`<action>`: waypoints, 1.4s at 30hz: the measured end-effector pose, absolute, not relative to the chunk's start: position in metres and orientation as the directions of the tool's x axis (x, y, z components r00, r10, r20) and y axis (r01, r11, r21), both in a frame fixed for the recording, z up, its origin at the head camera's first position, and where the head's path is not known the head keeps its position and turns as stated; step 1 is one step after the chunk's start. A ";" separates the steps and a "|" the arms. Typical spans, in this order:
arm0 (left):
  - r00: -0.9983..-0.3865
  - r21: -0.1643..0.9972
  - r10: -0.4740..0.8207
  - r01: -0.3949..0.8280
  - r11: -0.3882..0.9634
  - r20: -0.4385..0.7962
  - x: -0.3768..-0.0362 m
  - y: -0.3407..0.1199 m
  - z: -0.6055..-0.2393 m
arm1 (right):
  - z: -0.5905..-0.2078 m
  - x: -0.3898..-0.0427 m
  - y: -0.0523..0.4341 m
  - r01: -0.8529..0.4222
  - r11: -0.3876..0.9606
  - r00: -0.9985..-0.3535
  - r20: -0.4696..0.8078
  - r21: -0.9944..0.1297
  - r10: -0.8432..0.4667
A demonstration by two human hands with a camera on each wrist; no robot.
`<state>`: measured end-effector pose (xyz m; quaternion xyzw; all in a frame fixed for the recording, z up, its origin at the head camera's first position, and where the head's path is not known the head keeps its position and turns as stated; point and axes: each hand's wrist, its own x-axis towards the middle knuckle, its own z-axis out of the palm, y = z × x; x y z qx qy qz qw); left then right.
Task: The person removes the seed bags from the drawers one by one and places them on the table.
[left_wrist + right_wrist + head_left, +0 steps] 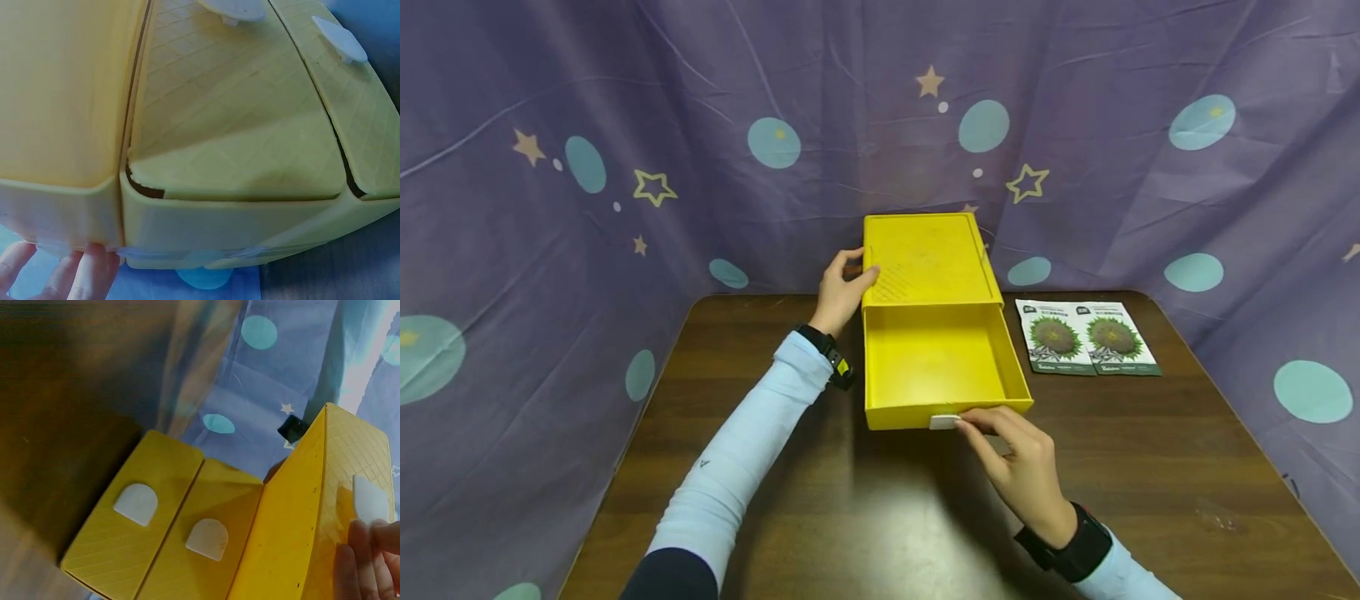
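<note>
A yellow drawer cabinet stands at the back of the table, its top drawer pulled out toward me. Bare yellow plastic shows inside that drawer. My left hand rests on the cabinet's left side, thumb at the top edge; in the left wrist view its fingers touch the side wall. With thumb and fingertips, my right hand pinches the white handle on the drawer front. Below, the right wrist view shows two pushed-in drawers with white handles.
Two white-and-green packets printed with sunflower heads lie to the cabinet's right. A small piece of clear plastic lies on the brown wooden table at the right. A purple patterned curtain hangs behind and at both sides.
</note>
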<state>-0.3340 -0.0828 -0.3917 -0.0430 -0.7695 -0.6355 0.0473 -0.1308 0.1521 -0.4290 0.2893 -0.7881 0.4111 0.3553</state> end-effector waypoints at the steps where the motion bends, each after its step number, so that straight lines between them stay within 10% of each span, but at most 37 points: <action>1: -0.992 0.973 0.004 0.128 0.192 0.129 -0.334 -0.082 -0.391 | -0.427 -0.135 0.152 -0.741 0.498 -0.590 0.791 -0.451 -0.160; 30: -0.992 0.972 0.015 0.123 0.202 0.122 -0.329 -0.080 -0.385 | -0.414 -0.252 0.144 -0.592 0.544 -0.742 0.666 -0.594 -0.080; 42: -0.898 0.882 0.335 0.382 0.275 0.284 -0.283 -0.092 -0.367 | -0.438 -0.236 0.152 -0.516 0.592 -0.802 0.593 -0.619 -0.078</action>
